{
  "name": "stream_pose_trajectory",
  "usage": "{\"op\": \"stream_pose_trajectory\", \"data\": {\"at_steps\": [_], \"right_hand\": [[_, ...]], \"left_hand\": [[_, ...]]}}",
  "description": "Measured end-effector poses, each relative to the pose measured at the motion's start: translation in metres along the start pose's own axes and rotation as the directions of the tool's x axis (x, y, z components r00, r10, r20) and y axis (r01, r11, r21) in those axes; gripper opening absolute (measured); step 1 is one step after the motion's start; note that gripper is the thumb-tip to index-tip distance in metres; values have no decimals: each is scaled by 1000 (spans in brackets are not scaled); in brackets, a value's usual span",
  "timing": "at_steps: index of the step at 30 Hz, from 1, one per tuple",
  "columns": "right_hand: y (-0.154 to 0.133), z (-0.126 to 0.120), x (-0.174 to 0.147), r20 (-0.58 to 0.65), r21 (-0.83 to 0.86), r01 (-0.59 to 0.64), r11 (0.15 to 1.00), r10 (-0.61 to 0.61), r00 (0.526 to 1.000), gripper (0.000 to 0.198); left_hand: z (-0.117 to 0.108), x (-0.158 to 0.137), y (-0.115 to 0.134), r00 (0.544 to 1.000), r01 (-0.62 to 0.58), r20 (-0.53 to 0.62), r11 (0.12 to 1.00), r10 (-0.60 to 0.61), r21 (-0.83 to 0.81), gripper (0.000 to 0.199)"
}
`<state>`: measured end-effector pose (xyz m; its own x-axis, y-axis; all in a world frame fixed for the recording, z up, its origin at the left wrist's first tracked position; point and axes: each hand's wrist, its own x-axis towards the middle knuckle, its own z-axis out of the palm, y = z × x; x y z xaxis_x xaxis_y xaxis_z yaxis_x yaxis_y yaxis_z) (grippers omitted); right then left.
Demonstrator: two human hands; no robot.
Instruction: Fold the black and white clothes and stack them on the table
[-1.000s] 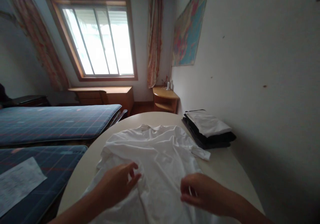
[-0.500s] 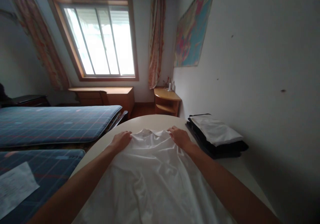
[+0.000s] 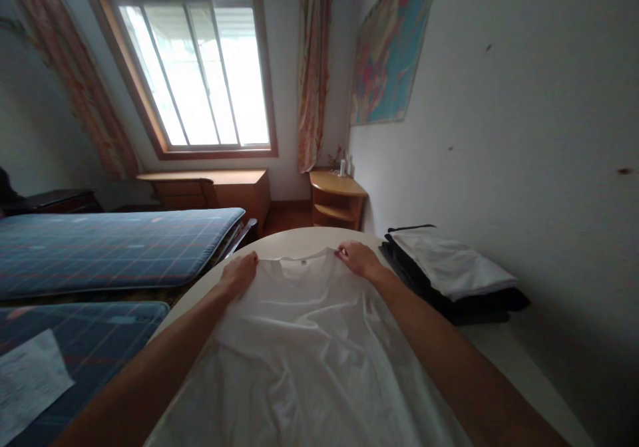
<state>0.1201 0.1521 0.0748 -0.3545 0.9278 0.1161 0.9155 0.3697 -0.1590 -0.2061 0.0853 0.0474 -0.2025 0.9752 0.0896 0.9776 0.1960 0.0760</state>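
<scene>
A white T-shirt (image 3: pixel 304 327) lies spread over the round table, its neckline at the far end and a small dark label inside the collar. Shallow wrinkles run across its body, and the lower part reaches out of view toward me. My left hand (image 3: pixel 240 271) is closed on the shirt's left shoulder. At the opposite shoulder, my right hand (image 3: pixel 358 259) pinches the fabric between thumb and fingers. The collar edge is stretched between both hands.
The pale table (image 3: pixel 299 235) stands against the right wall. On its right side sits a stack of folded dark and white clothes (image 3: pixel 449 264). Two plaid mattresses (image 3: pixel 120 247) are on the left, one with a paper sheet (image 3: pixel 34 380). A corner shelf (image 3: pixel 337 184) stands beyond.
The collar has been pulled taut and flattened, so its inner label now shows. Both hands have shifted slightly up, away from me, and the right hand's grip looks tighter.
</scene>
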Motion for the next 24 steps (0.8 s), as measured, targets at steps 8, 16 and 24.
{"op": "stream_pose_trajectory", "data": {"at_steps": [8, 16, 24], "right_hand": [[-12, 13, 23, -85, 118, -239, 964, 250, 965, 39], [8, 18, 22, -92, 150, -282, 948, 297, 950, 42], [22, 12, 34, -103, 186, -175, 967, 196, 975, 39]], "left_hand": [[-8, 15, 3, 997, 72, -26, 997, -72, 14, 33], [-12, 15, -21, 990, 106, 82, 992, -112, 73, 30], [-26, 31, -36, 985, 165, -46, 986, -164, 24, 35]]}}
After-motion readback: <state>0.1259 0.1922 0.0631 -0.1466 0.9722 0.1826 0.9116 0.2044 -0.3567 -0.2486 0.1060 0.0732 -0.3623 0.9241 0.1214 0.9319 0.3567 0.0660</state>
